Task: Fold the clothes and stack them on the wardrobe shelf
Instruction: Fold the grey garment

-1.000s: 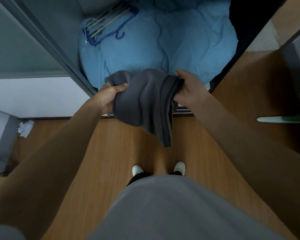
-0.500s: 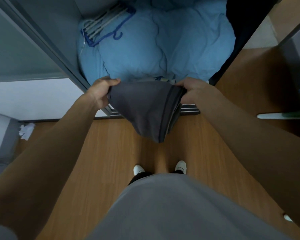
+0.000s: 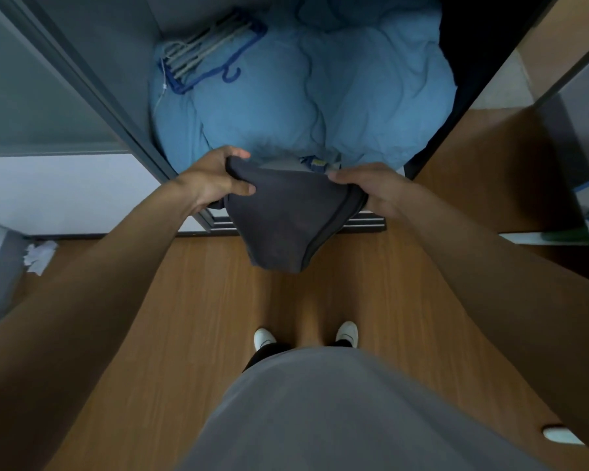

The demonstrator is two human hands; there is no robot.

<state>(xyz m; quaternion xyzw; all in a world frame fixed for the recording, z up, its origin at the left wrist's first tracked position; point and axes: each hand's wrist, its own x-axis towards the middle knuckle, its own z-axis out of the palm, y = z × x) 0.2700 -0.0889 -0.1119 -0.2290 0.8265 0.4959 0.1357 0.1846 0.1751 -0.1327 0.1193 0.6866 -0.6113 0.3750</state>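
Change: both hands have carried the garment forward to the wardrobe's threshold since the earlier views, and its hanging point has drawn up shorter.
Garment: dark grey, soft knit cloth folded into a loose wedge (image 3: 286, 219), held in the air over the sliding-door track (image 3: 364, 224), its top edge level with the front of the compartment.
Left hand: left hand (image 3: 215, 181) grips the garment's left top corner, thumb on top and fingers curled under the fabric.
Right hand: right hand (image 3: 371, 188) holds the right top corner, fingers wrapped over the bunched edge with its darker seam.
Long axis: top edge runs left to right between the two hands; the loose point hangs down toward the brown wood-grain floor (image 3: 191, 334).
Key relation: the resting place lies straight ahead of the fingers, where a rumpled pale blue quilt (image 3: 320, 96) fills the compartment; both hands appear about equally near.
Also there: blue and white plastic hangers (image 3: 204, 52) lie on the quilt at back left.
Stage: folding appears done; judged next is a forward reach to lay it flat.
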